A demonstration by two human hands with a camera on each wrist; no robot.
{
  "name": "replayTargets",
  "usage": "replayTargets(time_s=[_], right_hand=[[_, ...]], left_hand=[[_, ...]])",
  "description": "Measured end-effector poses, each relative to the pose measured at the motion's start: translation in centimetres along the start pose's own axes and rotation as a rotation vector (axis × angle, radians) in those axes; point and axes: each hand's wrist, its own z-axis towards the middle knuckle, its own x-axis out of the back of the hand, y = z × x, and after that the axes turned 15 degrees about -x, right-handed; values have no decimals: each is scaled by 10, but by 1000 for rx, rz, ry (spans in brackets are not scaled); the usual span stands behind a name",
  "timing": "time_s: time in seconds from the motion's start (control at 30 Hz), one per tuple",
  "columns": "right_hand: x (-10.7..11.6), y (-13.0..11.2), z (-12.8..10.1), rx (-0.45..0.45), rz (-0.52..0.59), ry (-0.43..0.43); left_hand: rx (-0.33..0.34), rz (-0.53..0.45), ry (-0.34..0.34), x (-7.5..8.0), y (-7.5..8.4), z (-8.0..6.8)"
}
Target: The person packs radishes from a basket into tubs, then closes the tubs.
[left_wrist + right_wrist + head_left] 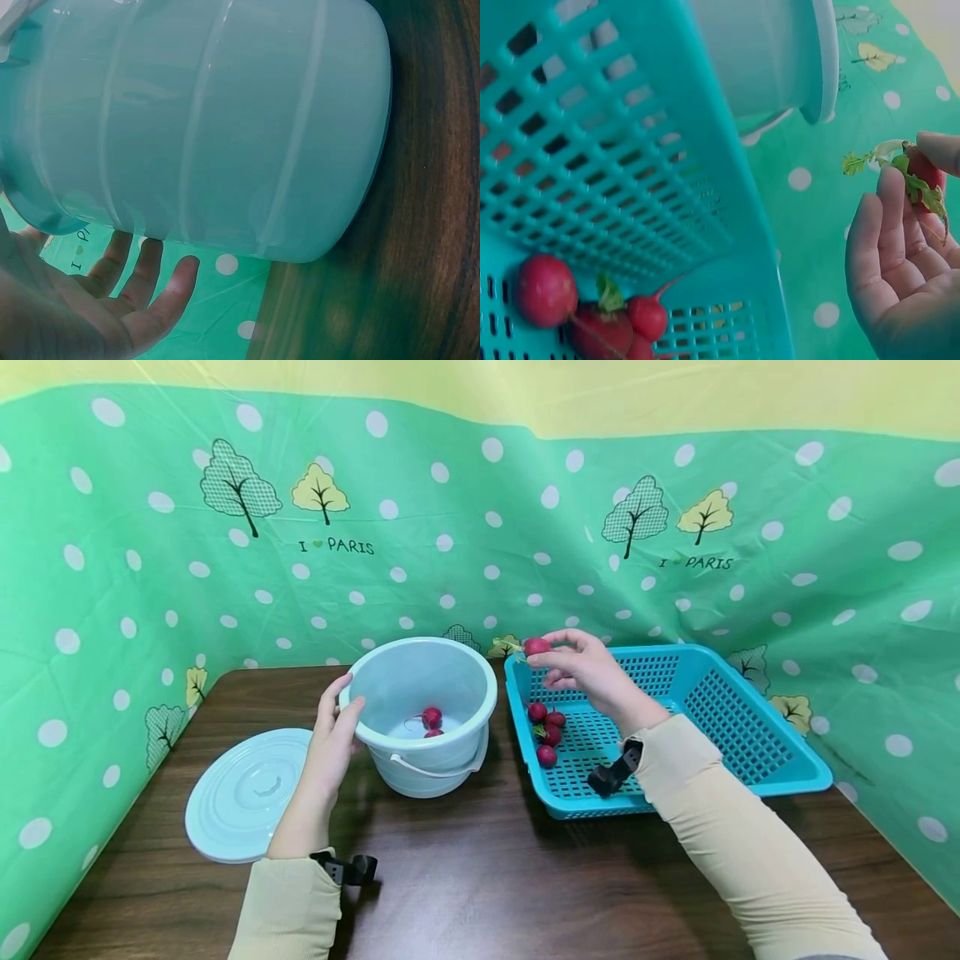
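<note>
My right hand [588, 672] pinches a red radish [536, 647] between thumb and fingers, above the left side of the blue basket [765, 727]. Small green leaves [922, 191] hang from this radish in the right wrist view. My left hand [335, 727] holds the left rim of a pale blue bucket [423, 768], its thumb over the rim and the other fingers along the outer wall. Inside the upright bucket lie red radishes [431, 718], two of them showing. Several more radishes [551, 735] are grouped at the left end of the basket.
A round pale blue lid [232, 802] lies flat on the dark wood table [465, 885], left of the bucket and partly behind my left forearm. The bucket's white handle [431, 772] hangs down in front. A green dotted cloth [450, 527] hangs behind the table.
</note>
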Motion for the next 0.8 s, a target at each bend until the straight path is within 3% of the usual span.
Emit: replayTargets(time_s=[0.8], right_hand=[[-52,-14,-6,58,92,-163]], left_hand=[[14,50,3,-1,1,-1]])
